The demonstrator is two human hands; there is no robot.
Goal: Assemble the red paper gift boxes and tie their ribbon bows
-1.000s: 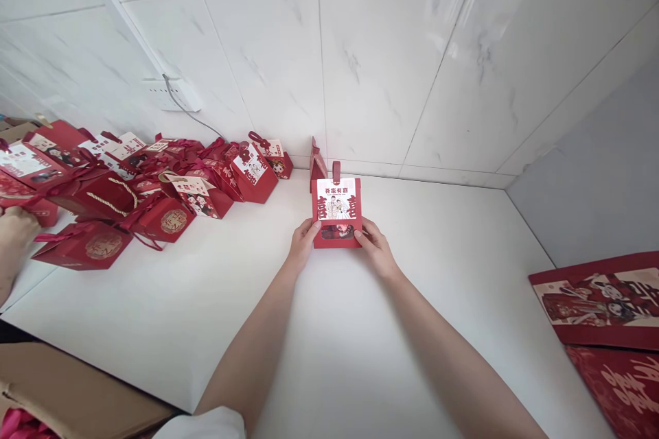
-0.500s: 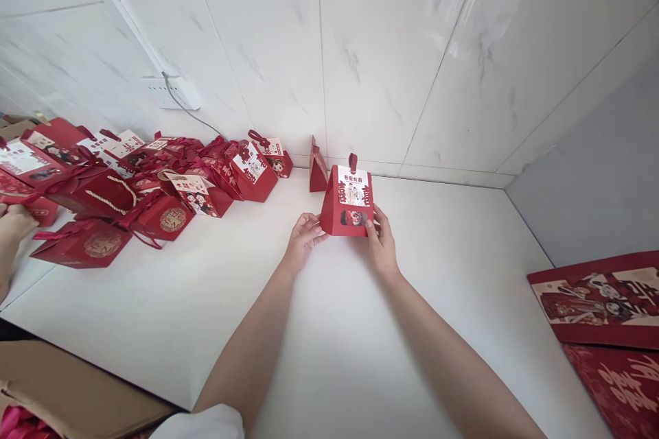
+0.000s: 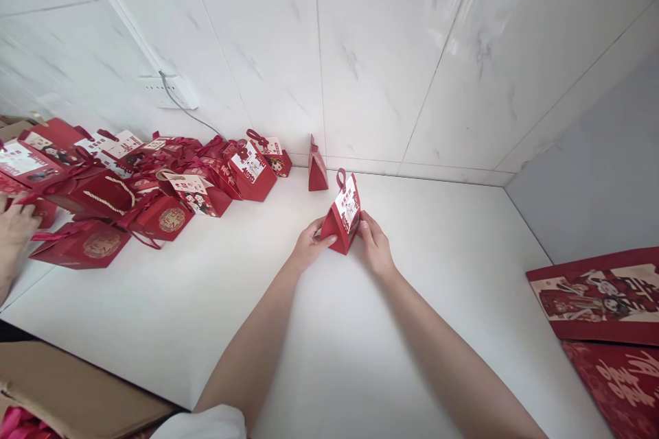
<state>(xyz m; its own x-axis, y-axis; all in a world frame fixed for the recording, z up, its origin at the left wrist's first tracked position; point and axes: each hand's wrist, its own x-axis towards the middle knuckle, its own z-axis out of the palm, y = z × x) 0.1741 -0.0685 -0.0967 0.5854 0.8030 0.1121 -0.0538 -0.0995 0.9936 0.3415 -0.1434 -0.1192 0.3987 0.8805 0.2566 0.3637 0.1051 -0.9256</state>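
At the centre of the smooth white tabletop (image 3: 443, 288), the left hand (image 3: 310, 245) grips a red, wedge-shaped card box (image 3: 340, 219) at eight o'clock, the right hand (image 3: 377, 245) closing on it at four. Beyond, at eleven, stands another red wedge-shaped card box (image 3: 318, 170); farther off, toward nine, crowd red, ribbon-tied card boxes (image 3: 159, 219).

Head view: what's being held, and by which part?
A red box with a white label, by its lower sides: left hand on its left, right hand on its right.
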